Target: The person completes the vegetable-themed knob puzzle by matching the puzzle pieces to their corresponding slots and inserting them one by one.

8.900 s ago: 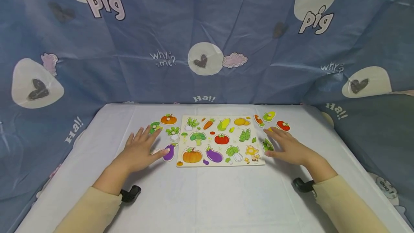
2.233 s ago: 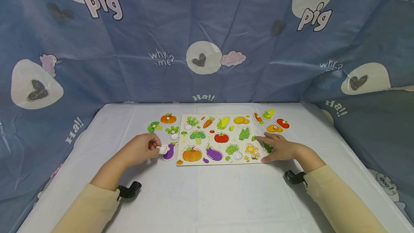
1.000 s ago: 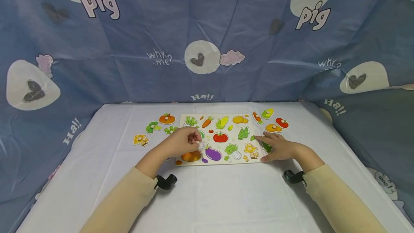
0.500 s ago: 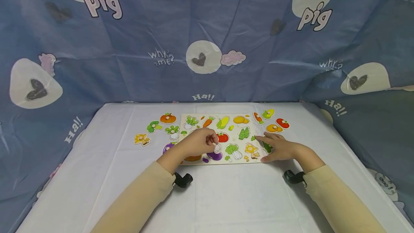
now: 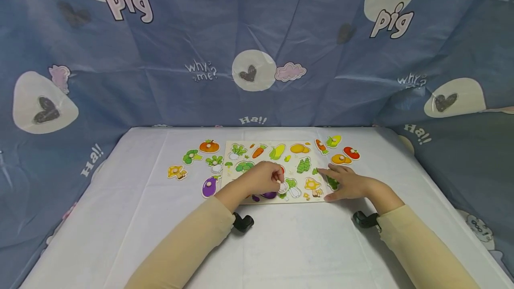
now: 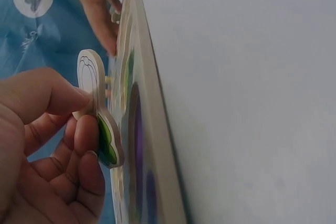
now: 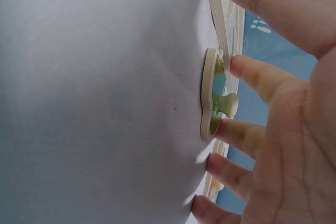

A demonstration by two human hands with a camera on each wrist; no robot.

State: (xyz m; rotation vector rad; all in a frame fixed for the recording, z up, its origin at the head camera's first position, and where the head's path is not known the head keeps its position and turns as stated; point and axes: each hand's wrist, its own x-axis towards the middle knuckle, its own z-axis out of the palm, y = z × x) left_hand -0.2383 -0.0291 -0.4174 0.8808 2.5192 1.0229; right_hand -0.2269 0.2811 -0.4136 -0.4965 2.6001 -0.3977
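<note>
My left hand [image 5: 263, 178] pinches a wooden bok choy puzzle piece [image 5: 283, 187] between thumb and fingers, just above the bok choy picture on the vegetable board [image 5: 289, 172]. In the left wrist view the white stalk and green leaf of the bok choy piece [image 6: 107, 142] show; it is on edge, near the board. At the board's right side, my right hand [image 5: 353, 186] is spread, its thumb and index finger touching the board's edge. Below that palm lies a green vegetable piece [image 5: 332, 183]; in the right wrist view its round knob [image 7: 228, 105] stands beside the fingers.
Left of the board lie pumpkin [image 5: 209, 146], broccoli [image 5: 192, 157], radish [image 5: 214, 164], mushroom [image 5: 176, 172] and eggplant [image 5: 209, 187] pieces. At right are carrot [image 5: 321, 147], corn [image 5: 333, 142], tomato [image 5: 351, 153] and potato [image 5: 341, 159] pieces. A blue printed cloth hangs behind.
Since 2.2 s ago my left hand has carried the bok choy piece rightward from beside the eggplant piece to over the board. The right hand, earlier held off the board, stays at its edge.
</note>
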